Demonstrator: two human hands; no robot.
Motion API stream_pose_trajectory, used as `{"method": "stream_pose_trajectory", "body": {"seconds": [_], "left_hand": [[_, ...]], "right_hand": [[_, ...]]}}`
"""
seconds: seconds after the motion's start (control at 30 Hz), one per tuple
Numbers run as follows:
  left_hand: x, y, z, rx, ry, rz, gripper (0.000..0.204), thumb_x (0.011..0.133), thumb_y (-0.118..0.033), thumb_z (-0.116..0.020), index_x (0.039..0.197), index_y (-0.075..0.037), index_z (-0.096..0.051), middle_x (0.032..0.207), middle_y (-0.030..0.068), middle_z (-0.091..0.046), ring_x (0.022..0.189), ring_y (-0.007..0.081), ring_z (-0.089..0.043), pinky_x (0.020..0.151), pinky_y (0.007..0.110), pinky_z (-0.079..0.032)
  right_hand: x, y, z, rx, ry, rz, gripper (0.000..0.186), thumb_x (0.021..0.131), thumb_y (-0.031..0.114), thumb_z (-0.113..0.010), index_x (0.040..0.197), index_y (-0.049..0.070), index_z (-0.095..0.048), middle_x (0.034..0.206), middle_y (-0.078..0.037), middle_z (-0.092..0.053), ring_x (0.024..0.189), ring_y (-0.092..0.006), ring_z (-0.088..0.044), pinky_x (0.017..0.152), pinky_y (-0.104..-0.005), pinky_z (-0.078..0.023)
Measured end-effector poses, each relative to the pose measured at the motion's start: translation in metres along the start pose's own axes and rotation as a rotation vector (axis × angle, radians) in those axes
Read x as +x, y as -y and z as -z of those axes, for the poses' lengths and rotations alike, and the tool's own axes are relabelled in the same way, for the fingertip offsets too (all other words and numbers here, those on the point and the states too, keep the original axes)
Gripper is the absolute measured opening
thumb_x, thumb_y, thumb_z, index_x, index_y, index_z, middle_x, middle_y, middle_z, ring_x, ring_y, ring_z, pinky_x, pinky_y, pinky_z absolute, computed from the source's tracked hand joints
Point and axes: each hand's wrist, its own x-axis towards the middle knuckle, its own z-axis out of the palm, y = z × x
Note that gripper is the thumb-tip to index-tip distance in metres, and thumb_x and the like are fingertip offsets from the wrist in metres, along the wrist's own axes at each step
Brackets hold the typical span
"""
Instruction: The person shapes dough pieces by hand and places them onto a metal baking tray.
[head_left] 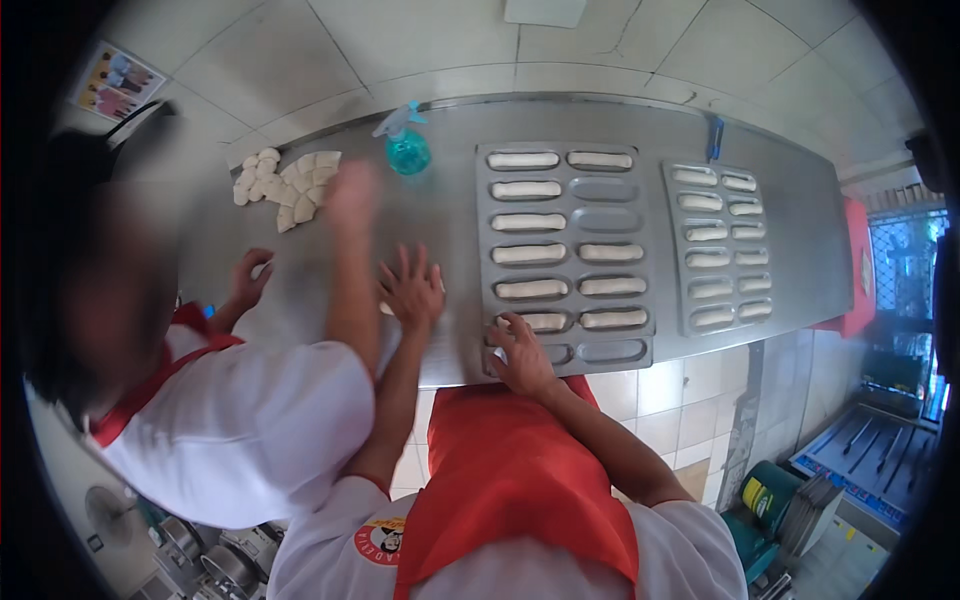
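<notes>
My left hand [412, 293] lies palm down on the metal table with its fingers spread. A bit of pale dough [387, 308] shows at its edge; what is under the palm is hidden. Over the near left corner of a large grey baking tray [567, 170] is my right hand [522, 358], fingers loosely bent and apart. Its fingertips overlap the left end of a dough roll [548, 322] in a left-column hollow. Other dough rolls [528, 253] lie in most of the tray's oval hollows; two right-column hollows and the nearest right one hold none.
On my left a co-worker in a white sleeve [290, 410] reaches a blurred hand [352, 195] toward cut dough pieces [305, 185]. A teal spray bottle [407, 150] stands near the back edge. A smaller tray of rolls [722, 262] is at right, with a red bin [858, 265] beyond.
</notes>
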Motion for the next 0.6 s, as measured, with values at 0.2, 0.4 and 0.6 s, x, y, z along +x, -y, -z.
{"method": "stream_pose_trajectory", "body": {"seconds": [0.2,0.4,0.6], "left_hand": [[0.069,0.015,0.004,-0.115,0.063,0.135,0.073,0.096,-0.064,-0.038,0.156,-0.025,-0.027,0.164,0.0150,-0.013,0.151,0.0372,-0.007,0.119,0.059,-0.008],[-0.019,0.020,-0.032,-0.209,-0.028,0.022,0.051,0.105,-0.046,-0.027,0.151,-0.029,-0.038,0.162,0.0104,-0.024,0.150,0.0372,-0.015,0.116,0.064,-0.007],[-0.067,0.020,-0.036,-0.164,-0.036,0.048,0.050,0.100,-0.053,-0.037,0.146,-0.035,-0.046,0.161,0.0076,-0.027,0.149,0.0387,-0.018,0.115,0.065,-0.008]], "right_hand": [[-0.030,-0.032,0.023,0.100,0.040,-0.022,0.041,0.082,0.015,-0.072,0.120,0.006,-0.061,0.131,-0.022,-0.049,0.110,-0.0380,-0.059,0.092,-0.0467,-0.052],[-0.062,-0.038,0.045,0.209,0.007,-0.053,0.036,0.082,0.013,-0.073,0.116,0.005,-0.065,0.119,-0.019,-0.058,0.102,-0.0376,-0.062,0.082,-0.0445,-0.055],[-0.071,-0.042,0.048,0.283,-0.113,-0.106,0.035,0.082,0.012,-0.072,0.115,0.004,-0.065,0.116,-0.019,-0.060,0.101,-0.0372,-0.063,0.082,-0.0426,-0.056]]}}
